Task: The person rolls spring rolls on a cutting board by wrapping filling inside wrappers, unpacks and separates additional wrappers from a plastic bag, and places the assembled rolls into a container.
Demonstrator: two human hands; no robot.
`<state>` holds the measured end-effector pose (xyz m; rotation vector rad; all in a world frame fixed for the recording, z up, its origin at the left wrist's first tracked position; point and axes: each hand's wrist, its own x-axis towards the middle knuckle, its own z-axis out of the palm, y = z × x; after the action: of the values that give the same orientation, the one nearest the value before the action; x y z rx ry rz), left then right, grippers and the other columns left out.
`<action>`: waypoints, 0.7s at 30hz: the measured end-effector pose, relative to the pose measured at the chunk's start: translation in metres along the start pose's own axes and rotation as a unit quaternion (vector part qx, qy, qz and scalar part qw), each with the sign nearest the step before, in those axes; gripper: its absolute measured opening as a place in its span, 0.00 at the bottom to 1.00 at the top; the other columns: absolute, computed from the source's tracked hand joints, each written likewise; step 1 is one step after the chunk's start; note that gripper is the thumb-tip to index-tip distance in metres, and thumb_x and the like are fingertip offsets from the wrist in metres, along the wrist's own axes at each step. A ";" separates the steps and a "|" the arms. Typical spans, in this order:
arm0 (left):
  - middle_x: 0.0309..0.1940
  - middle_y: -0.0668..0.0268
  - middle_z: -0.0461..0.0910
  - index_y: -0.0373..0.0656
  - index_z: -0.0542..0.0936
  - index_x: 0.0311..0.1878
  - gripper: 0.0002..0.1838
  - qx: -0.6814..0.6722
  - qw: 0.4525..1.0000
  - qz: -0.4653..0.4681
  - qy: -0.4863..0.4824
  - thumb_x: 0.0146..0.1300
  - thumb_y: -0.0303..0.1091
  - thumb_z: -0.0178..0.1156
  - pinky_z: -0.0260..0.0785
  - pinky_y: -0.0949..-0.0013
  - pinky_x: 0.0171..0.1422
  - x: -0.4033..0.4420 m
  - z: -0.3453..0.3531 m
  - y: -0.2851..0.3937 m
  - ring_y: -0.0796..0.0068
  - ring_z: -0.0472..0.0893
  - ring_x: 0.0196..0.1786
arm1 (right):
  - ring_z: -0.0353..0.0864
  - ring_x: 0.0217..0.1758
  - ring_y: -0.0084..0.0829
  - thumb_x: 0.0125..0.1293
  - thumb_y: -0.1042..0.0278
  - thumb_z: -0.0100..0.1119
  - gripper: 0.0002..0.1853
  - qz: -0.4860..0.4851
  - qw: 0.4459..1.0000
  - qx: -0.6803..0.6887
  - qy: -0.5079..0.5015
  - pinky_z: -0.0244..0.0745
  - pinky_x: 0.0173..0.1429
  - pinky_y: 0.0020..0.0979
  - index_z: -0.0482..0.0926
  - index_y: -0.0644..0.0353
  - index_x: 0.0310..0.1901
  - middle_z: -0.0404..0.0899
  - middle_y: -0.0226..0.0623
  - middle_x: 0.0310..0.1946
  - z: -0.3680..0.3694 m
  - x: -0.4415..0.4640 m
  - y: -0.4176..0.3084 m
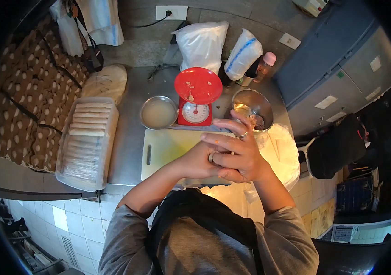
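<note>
My left hand (198, 160) and my right hand (247, 153) are joined above the front of a pale cutting board (161, 158). The fingers of my right hand lie across my left hand, bent and partly spread, its thumb below. Most of my left fingers are hidden. Rings show on the fingers, and a small orange speck sits on one. Behind the hands stands a red kitchen scale (195, 113) with crumbs on its tilted-looking red pan (198, 84). A metal bowl (266, 103) with food scraps is just beyond my right hand.
A round metal dish of cloudy liquid (159, 112) stands left of the scale. Further left are a plastic tub of wrapped rolls (84, 142) and stacked egg trays (25, 101). White bags (202, 46) and a pink-capped bottle (265, 66) stand behind. Right are a flour-pale sheet (285, 151) and grey cabinets (333, 82).
</note>
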<state>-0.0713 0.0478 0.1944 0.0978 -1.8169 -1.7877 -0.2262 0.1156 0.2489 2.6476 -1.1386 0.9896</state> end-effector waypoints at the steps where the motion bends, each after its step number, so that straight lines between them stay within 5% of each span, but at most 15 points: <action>1: 0.27 0.72 0.79 0.40 0.78 0.34 0.07 0.042 0.999 -0.028 0.012 0.52 0.25 0.66 0.70 0.77 0.35 -0.003 -0.007 -0.009 0.83 0.78 0.32 | 0.70 0.62 0.46 0.60 0.50 0.60 0.14 0.012 0.999 -0.032 -0.005 0.54 0.68 0.53 0.84 0.51 0.36 0.78 0.34 0.53 0.001 -0.001 -0.003; 2: 0.29 0.72 0.79 0.40 0.78 0.36 0.07 0.085 0.994 -0.057 0.025 0.53 0.24 0.65 0.69 0.79 0.38 -0.005 -0.011 -0.013 0.84 0.78 0.34 | 0.69 0.63 0.45 0.59 0.50 0.61 0.14 0.047 0.998 -0.041 0.031 0.53 0.69 0.53 0.84 0.50 0.38 0.78 0.33 0.54 0.008 -0.007 -0.005; 5: 0.25 0.66 0.81 0.41 0.78 0.31 0.07 0.086 0.961 0.026 0.263 0.50 0.26 0.68 0.70 0.74 0.35 -0.002 0.001 -0.012 0.82 0.77 0.30 | 0.67 0.65 0.44 0.57 0.52 0.64 0.17 0.124 0.984 -0.075 0.103 0.51 0.70 0.52 0.84 0.48 0.46 0.76 0.31 0.57 0.037 -0.022 -0.025; 9: 0.24 0.70 0.75 0.39 0.70 0.27 0.12 0.111 0.923 0.057 0.363 0.56 0.16 0.64 0.75 0.75 0.39 0.003 -0.001 -0.024 0.79 0.81 0.34 | 0.62 0.68 0.42 0.57 0.51 0.64 0.25 0.143 0.970 -0.176 0.089 0.49 0.71 0.54 0.80 0.50 0.55 0.73 0.31 0.60 0.062 -0.014 -0.048; 13: 0.21 0.71 0.73 0.40 0.68 0.25 0.16 0.138 0.897 0.108 0.406 0.55 0.15 0.67 0.75 0.75 0.34 0.009 -0.003 -0.028 0.81 0.80 0.30 | 0.62 0.67 0.42 0.58 0.48 0.62 0.28 0.161 0.956 -0.233 0.081 0.48 0.71 0.57 0.79 0.56 0.56 0.72 0.35 0.58 0.065 -0.004 -0.052; 16: 0.14 0.64 0.71 0.43 0.69 0.19 0.20 0.231 0.850 0.137 0.453 0.48 0.32 0.76 0.62 0.69 0.21 0.012 -0.001 -0.019 0.73 0.70 0.16 | 0.62 0.67 0.42 0.58 0.47 0.61 0.28 0.184 0.950 -0.238 0.080 0.47 0.70 0.57 0.79 0.57 0.55 0.71 0.36 0.58 0.066 0.001 -0.056; 19: 0.14 0.69 0.67 0.44 0.68 0.20 0.19 0.360 0.811 0.178 0.426 0.49 0.24 0.73 0.61 0.73 0.23 0.007 -0.007 -0.015 0.80 0.69 0.18 | 0.62 0.67 0.43 0.57 0.48 0.61 0.26 0.193 0.949 -0.236 0.079 0.47 0.70 0.57 0.80 0.58 0.51 0.71 0.37 0.57 0.069 0.008 -0.058; 21: 0.14 0.65 0.69 0.45 0.69 0.19 0.19 0.365 0.811 0.181 0.421 0.48 0.31 0.73 0.62 0.67 0.22 0.005 -0.010 -0.012 0.68 0.71 0.17 | 0.62 0.67 0.44 0.57 0.50 0.60 0.24 0.195 0.952 -0.224 0.081 0.46 0.70 0.58 0.80 0.59 0.49 0.71 0.38 0.56 0.068 0.013 -0.057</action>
<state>-0.0756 0.0356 0.1843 0.6744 -1.5600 -0.5193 -0.1451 0.1265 0.2119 1.9959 -1.6516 0.8478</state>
